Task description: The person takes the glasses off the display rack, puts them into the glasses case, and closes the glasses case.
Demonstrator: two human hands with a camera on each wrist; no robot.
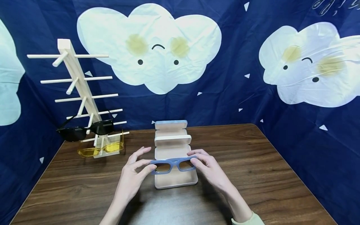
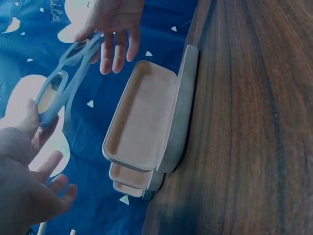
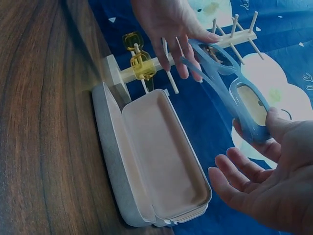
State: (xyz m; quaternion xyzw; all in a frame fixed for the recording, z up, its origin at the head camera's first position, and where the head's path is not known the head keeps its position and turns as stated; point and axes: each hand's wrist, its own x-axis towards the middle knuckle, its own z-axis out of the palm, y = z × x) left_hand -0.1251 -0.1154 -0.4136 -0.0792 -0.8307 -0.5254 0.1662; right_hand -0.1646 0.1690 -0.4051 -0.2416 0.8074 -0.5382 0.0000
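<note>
Blue-framed sunglasses [image 1: 175,164] with brownish lenses are held between both hands, above an open glasses case. My left hand [image 1: 132,176] pinches the left end of the frame between thumb and forefinger. At the other end, my right hand [image 1: 211,170] pinches the frame the same way, its remaining fingers loose. The wrist views show the temples folded out behind the sunglasses [image 3: 230,88]. Under them on the table, the nearest pale-lined case [image 1: 176,180] lies open with its lid raised, its inside bare in the right wrist view.
Another open case [image 1: 171,140] stands right behind the nearest one. At the left back, a wooden peg stand [image 1: 81,84] carries black sunglasses [image 1: 73,133] and yellow glasses [image 1: 113,147]. A blue cloth [image 1: 225,103] with cloud prints hangs behind the brown wooden table [image 1: 267,181].
</note>
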